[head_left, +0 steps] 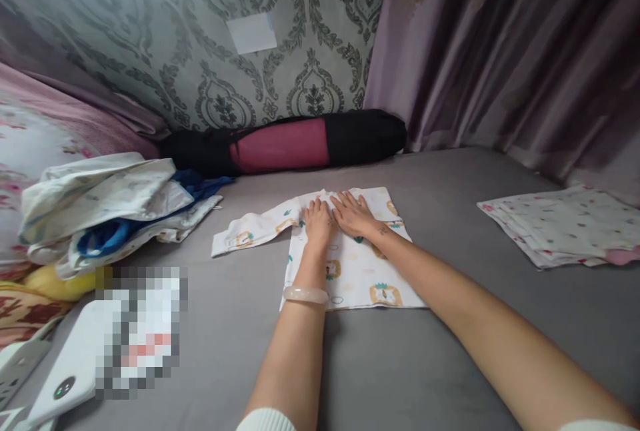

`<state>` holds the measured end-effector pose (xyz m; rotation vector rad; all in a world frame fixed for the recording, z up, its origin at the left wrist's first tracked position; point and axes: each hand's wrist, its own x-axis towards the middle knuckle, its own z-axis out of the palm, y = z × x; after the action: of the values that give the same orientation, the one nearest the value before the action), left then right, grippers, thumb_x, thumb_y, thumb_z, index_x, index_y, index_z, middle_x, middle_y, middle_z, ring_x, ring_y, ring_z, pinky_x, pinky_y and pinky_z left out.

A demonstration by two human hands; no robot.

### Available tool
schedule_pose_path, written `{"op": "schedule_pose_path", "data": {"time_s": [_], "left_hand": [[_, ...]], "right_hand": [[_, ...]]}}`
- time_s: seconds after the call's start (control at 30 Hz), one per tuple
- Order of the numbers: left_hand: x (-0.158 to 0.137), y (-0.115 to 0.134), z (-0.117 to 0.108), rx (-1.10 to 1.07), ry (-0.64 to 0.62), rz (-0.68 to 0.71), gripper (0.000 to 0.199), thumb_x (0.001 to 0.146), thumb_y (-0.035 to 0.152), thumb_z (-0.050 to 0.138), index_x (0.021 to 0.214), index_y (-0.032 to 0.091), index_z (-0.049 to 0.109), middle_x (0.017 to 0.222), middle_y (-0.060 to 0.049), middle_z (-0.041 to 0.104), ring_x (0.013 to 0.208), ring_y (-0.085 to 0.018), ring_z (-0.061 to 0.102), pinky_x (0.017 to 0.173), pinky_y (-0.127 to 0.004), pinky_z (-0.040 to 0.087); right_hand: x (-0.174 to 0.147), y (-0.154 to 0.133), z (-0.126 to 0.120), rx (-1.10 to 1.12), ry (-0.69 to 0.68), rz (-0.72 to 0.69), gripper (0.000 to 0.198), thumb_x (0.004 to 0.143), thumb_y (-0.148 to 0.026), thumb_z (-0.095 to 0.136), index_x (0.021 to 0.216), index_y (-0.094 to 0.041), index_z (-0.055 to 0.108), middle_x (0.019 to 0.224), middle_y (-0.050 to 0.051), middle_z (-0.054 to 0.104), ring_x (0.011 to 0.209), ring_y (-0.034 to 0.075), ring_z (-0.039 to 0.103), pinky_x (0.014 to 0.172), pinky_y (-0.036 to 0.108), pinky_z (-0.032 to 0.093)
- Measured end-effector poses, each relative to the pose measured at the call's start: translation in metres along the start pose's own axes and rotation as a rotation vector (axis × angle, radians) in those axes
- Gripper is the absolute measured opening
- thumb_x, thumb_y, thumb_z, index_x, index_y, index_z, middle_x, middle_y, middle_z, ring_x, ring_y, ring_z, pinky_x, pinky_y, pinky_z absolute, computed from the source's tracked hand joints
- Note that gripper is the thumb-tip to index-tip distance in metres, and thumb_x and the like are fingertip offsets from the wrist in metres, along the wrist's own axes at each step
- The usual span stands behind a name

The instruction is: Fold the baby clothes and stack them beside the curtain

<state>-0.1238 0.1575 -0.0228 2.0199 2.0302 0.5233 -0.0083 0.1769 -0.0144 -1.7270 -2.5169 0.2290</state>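
"White cuffs (267,420) sit at the bottom edge, with bare forearms (295,351) reaching forward. Where do the hands end up?"

"Both on the printed shirt (350,277), which lies flat on the grey sheet (225,364) in the middle of the head view. One sleeve (255,231) stretches out to the left."

"Is either hand gripping it?"

"Not that I see. The left hand (319,223), below a pale bangle (305,295), lies palm down with its fingers out straight. The right hand (354,215) is flat just beside it, fingers fanned, only touching the cloth."

"And around them?"

"A white phone (80,351) near the left edge, a heap of clothes (107,194) behind it, folded cloth (560,227) on the right, and a long black-and-red bag (283,144) along the wall (165,31)."
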Motion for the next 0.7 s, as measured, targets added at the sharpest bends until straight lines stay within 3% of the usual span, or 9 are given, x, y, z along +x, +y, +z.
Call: {"op": "schedule_pose_path", "data": {"time_s": [0.17, 0.27, 0.4, 0.7], "left_hand": [[0.007, -0.002, -0.007, -0.199, 0.067, -0.069, 0.05, 0.085, 0.011, 0.038, 0.134, 0.008, 0.05, 0.145, -0.014, 0.047, 0.139, -0.024, 0.038, 0.115, -0.039, 0.029], [0.013, -0.002, -0.018, -0.398, 0.141, -0.17, 0.052, 0.083, 0.01, 0.034, 0.132, 0.01, 0.053, 0.134, -0.012, 0.059, 0.126, -0.021, 0.053, 0.108, -0.032, 0.039], [0.016, -0.004, -0.032, -0.569, 0.232, -0.266, 0.051, 0.082, 0.012, 0.031, 0.125, 0.012, 0.058, 0.129, -0.01, 0.063, 0.122, -0.02, 0.055, 0.105, -0.031, 0.043], [0.024, -0.028, -0.031, -0.919, 0.478, -0.251, 0.042, 0.072, 0.012, 0.035, 0.101, 0.012, 0.066, 0.109, -0.011, 0.069, 0.109, -0.021, 0.062, 0.1, -0.033, 0.046]], "right_hand": [[0.002, -0.003, -0.003, 0.01, -0.014, 0.008, 0.057, 0.099, -0.035, 0.018, 0.152, -0.015, 0.028, 0.159, 0.011, 0.021, 0.146, 0.028, 0.014, 0.116, 0.055, 0.01], [0.006, -0.017, -0.005, 0.009, -0.024, -0.023, 0.059, 0.099, -0.036, 0.021, 0.152, -0.011, 0.026, 0.16, 0.013, 0.016, 0.147, 0.028, 0.011, 0.116, 0.055, 0.008], [0.014, -0.038, -0.004, 0.024, -0.025, -0.115, 0.064, 0.095, -0.037, 0.034, 0.153, -0.012, 0.022, 0.16, 0.013, 0.014, 0.147, 0.028, 0.008, 0.116, 0.054, 0.008], [0.024, -0.048, 0.002, 0.098, -0.041, -0.079, 0.058, 0.098, -0.034, 0.019, 0.151, -0.015, 0.03, 0.159, 0.009, 0.022, 0.147, 0.027, 0.012, 0.115, 0.056, 0.008]]}}
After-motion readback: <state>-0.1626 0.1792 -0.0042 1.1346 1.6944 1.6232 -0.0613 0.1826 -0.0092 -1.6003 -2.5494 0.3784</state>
